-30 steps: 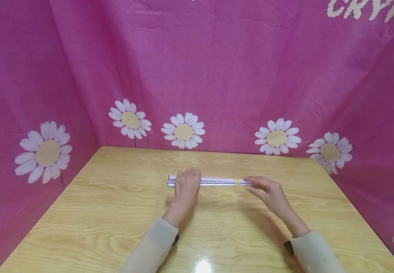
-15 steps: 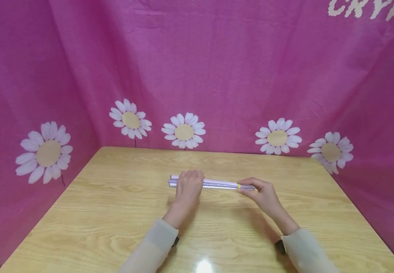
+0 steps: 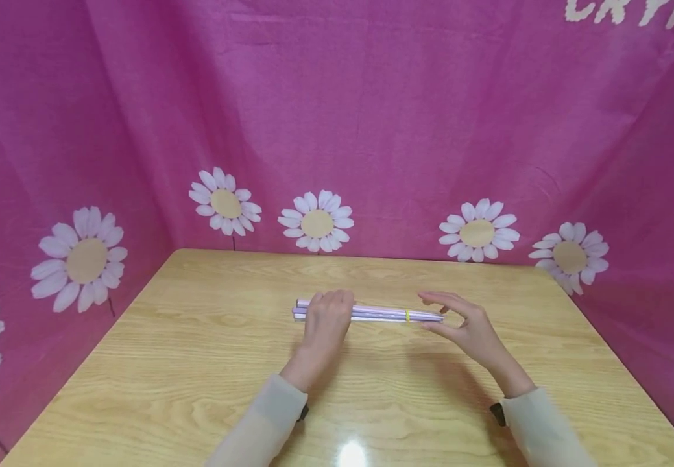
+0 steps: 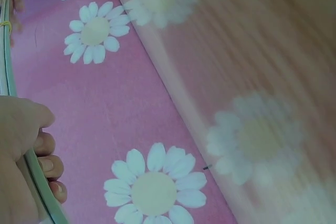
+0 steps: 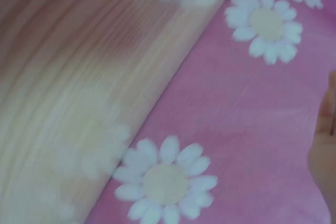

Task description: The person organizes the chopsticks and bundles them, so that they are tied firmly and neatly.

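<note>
The left hand [image 3: 326,318] curls around a bundle of thin lilac sticks [image 3: 374,314] lying mid-table [image 3: 196,363]. The right hand [image 3: 465,324] hovers released beside its far end, near the yellow rubber band [image 3: 408,316]. The bundle looks light, stiff and rather slippery; gripping near the band seems safest.

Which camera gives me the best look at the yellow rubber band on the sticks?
The head view: the rubber band shows plainly around the bundle of sticks near its right end. The left wrist view catches only a sliver of it at the frame edge. The right wrist view shows none of it.
</note>
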`<state>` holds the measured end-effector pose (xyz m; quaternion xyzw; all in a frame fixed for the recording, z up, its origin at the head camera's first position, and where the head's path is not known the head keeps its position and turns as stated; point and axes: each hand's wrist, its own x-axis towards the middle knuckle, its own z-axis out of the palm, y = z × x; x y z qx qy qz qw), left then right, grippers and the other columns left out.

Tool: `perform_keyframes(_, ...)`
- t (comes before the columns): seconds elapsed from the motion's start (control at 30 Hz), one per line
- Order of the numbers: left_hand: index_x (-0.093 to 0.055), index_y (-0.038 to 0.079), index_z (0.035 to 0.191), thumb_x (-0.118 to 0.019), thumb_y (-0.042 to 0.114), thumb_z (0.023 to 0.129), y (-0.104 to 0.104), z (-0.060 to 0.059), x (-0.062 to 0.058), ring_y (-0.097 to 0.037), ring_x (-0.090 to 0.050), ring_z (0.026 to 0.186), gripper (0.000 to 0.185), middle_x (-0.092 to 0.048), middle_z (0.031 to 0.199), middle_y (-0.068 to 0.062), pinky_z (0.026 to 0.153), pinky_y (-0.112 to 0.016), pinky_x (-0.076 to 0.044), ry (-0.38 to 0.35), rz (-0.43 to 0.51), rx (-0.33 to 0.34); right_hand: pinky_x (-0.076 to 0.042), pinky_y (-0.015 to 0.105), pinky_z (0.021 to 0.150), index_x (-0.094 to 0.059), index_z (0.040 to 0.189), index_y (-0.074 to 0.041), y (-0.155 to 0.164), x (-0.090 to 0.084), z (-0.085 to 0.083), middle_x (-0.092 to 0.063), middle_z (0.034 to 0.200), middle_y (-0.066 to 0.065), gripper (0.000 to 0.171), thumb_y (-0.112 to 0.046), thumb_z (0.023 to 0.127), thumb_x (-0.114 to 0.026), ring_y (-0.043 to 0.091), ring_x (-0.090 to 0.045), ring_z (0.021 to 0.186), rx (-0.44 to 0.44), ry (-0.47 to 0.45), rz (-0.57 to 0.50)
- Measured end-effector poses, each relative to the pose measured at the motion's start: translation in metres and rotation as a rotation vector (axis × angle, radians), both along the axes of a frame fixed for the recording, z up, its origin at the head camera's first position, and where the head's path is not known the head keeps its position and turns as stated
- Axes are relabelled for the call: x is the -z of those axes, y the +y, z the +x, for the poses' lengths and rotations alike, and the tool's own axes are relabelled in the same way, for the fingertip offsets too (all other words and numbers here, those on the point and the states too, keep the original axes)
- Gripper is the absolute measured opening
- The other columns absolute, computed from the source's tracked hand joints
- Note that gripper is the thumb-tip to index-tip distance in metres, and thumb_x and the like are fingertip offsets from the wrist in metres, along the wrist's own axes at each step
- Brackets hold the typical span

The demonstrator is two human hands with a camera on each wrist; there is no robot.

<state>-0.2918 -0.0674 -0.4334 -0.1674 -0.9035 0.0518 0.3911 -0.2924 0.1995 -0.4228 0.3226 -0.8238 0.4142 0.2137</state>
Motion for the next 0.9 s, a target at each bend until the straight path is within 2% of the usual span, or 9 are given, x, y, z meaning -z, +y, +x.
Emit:
perform_keyframes(0.1,-0.059,0.015,0.086,-0.076,0.008,0.080,-0.003,0.001,-0.001,-0.008,-0.054,0.060,0.019,-0.061,0.070,0.006,0.056,-0.019,-0.027,-0.039,0.000,-0.006,-0.046,0.012,0.075,-0.072,0.111,-0.002,0.012,0.004,0.000,-0.074,0.102,0.011,0.039,0.007,0.073,-0.077,-0.004,-0.058,0.088,0.005,-0.008,0.009)
perform_keyframes(0.2,-0.057,0.014,0.085,-0.074,0.004,0.079,-0.005,0.002,-0.001,-0.008,-0.050,0.060,0.020,-0.059,0.069,0.005,0.056,-0.019,-0.025,-0.076,-0.006,0.002,-0.047,0.011,0.073,-0.074,0.104,-0.001,0.013,0.010,0.000,-0.075,0.093,0.009,0.034,0.011,0.072,-0.076,-0.003,-0.057,0.083,-0.035,0.034,-0.018)
perform_keyframes(0.27,-0.056,0.014,0.084,-0.074,0.003,0.079,-0.004,0.002,0.000,-0.007,-0.047,0.059,0.022,-0.058,0.068,0.005,0.056,-0.019,-0.024,-0.074,-0.037,0.004,-0.046,0.011,0.078,-0.075,0.101,-0.002,0.007,0.011,0.000,-0.075,0.089,0.008,0.035,0.012,0.069,-0.077,0.001,-0.060,0.084,-0.075,0.121,-0.011)
perform_keyframes(0.33,-0.055,0.014,0.083,-0.074,0.003,0.078,-0.002,0.002,0.001,-0.007,-0.044,0.057,0.022,-0.056,0.066,0.006,0.056,-0.019,-0.021,-0.058,-0.057,0.008,-0.040,0.011,0.086,-0.077,0.097,-0.006,-0.001,0.010,-0.001,-0.076,0.087,0.004,0.034,0.009,0.066,-0.080,0.005,-0.061,0.085,-0.091,0.214,0.016)
perform_keyframes(0.43,-0.056,0.015,0.082,-0.075,0.004,0.076,0.000,0.002,0.000,-0.007,-0.047,0.057,0.023,-0.056,0.066,0.007,0.056,-0.019,-0.020,-0.033,-0.072,0.010,-0.030,0.024,0.089,-0.078,0.091,-0.011,-0.012,0.007,-0.002,-0.076,0.083,0.002,0.030,0.003,0.064,-0.082,0.011,-0.060,0.087,-0.091,0.317,0.071)
perform_keyframes(0.5,-0.057,0.015,0.082,-0.076,0.004,0.075,-0.001,0.002,0.000,-0.007,-0.048,0.056,0.023,-0.057,0.066,0.007,0.055,-0.019,-0.019,-0.035,-0.053,0.017,-0.025,0.029,0.086,-0.078,0.089,-0.012,-0.017,0.007,-0.003,-0.076,0.082,0.001,0.028,0.000,0.064,-0.082,0.011,-0.058,0.086,-0.075,0.337,0.077)
perform_keyframes(0.73,-0.058,0.014,0.081,-0.076,0.006,0.078,-0.001,0.005,-0.002,-0.008,-0.048,0.055,0.020,-0.058,0.064,0.005,0.055,-0.020,-0.019,-0.078,-0.003,0.020,-0.024,0.029,0.083,-0.078,0.091,-0.010,-0.026,0.011,-0.001,-0.076,0.081,0.003,0.028,-0.004,0.064,-0.083,0.011,-0.057,0.087,-0.048,0.344,0.029)
perform_keyframes(0.83,-0.058,0.014,0.080,-0.076,0.008,0.079,0.003,0.008,-0.001,-0.008,-0.048,0.054,0.019,-0.059,0.064,0.006,0.054,-0.019,-0.019,-0.072,0.004,0.034,-0.025,0.031,0.079,-0.078,0.092,-0.011,-0.035,0.011,0.001,-0.076,0.078,0.001,0.023,-0.018,0.070,-0.083,0.013,-0.057,0.083,-0.012,0.414,0.062)
perform_keyframes(0.9,-0.058,0.014,0.080,-0.076,0.011,0.080,0.006,0.010,-0.001,-0.007,-0.048,0.054,0.019,-0.060,0.064,0.006,0.054,-0.019,-0.019,-0.075,-0.006,0.039,-0.026,0.033,0.075,-0.078,0.091,-0.012,-0.041,0.010,0.004,-0.075,0.074,-0.001,0.024,-0.032,0.078,-0.077,0.014,-0.058,0.078,0.031,0.492,0.106)
